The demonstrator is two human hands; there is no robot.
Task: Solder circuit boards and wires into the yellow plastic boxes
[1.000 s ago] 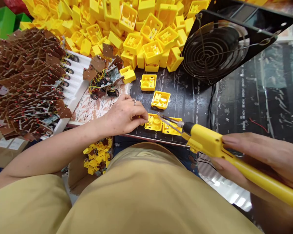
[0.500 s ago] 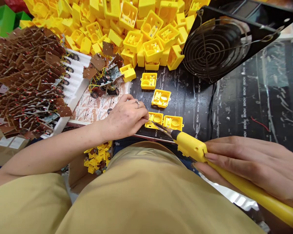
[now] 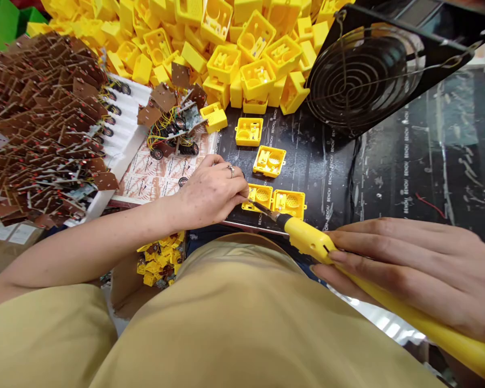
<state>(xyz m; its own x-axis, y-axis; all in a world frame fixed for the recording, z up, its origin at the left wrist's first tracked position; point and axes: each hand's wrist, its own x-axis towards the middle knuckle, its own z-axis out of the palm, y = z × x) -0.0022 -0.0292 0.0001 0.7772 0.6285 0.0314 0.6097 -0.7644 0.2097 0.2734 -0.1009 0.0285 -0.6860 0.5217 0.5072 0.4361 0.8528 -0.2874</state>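
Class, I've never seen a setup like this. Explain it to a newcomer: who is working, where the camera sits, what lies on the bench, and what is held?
There is no robot here: a person works with bare hands. Every picture comes from one camera on the head, looking down.

The right hand grips a long yellow tool with a thin metal tip, perhaps a soldering iron. The left hand's fingertips meet at an open yellow plastic housing; whether they pinch something small is hidden.

Three more open housings lie nearby on the black bench surface. Beyond is a heap of yellow plastic housings, with a black square fan to its right and a pile of brown circuit boards to the left.
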